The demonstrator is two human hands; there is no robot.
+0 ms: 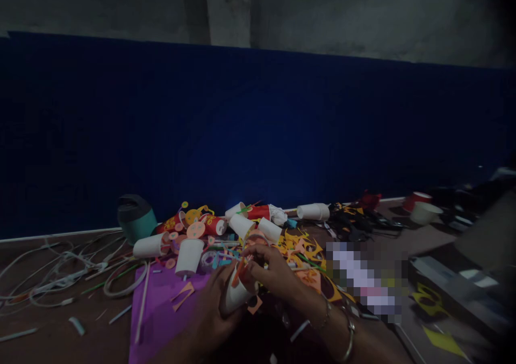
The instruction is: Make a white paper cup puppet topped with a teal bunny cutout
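Left hand [217, 302] has its fingers wrapped round a tilted white paper cup [238, 298], held over the near side of the craft litter, right of the purple sheet [161, 291]. Right hand [266, 270] is at the cup's mouth, fingers curled by an orange paper strip [241, 270]; can't tell if they pinch it.

The left side of the held white cup [237, 298] is partly covered by the left hand [214, 295]. White cables [60, 284] are cut off at the left edge. At right, a pale, apparently elongated object [360, 279] is obscured by pixelation.
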